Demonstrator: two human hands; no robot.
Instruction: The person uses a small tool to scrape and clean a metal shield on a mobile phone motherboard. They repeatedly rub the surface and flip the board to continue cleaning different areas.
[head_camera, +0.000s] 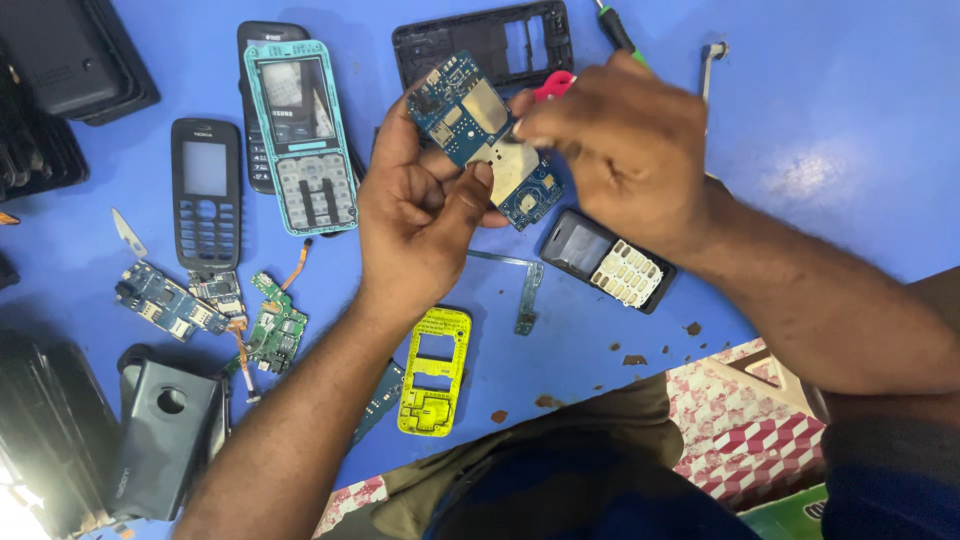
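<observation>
A small dark phone screen (578, 247) lies right of centre; a grey-screened black faceplate (205, 195) lies left.

Both forearms reach in from the lower edge and meet above the middle. The left hand (420, 215) is raised with fingers curled and thumb pressed forward. The right hand (625, 145) comes across from the right, knuckles up, fingertips pinched together beside the left thumb.

Blue circuit board (478, 140) with a pale metal shield; blue bench (830, 120). Teal phone frame (300, 135) with grey keypad, yellow frame (435, 372), black phone front (206, 195), green circuit board (275, 330). Red-and-white patterned cloth (745, 430) at the bench edge.
</observation>
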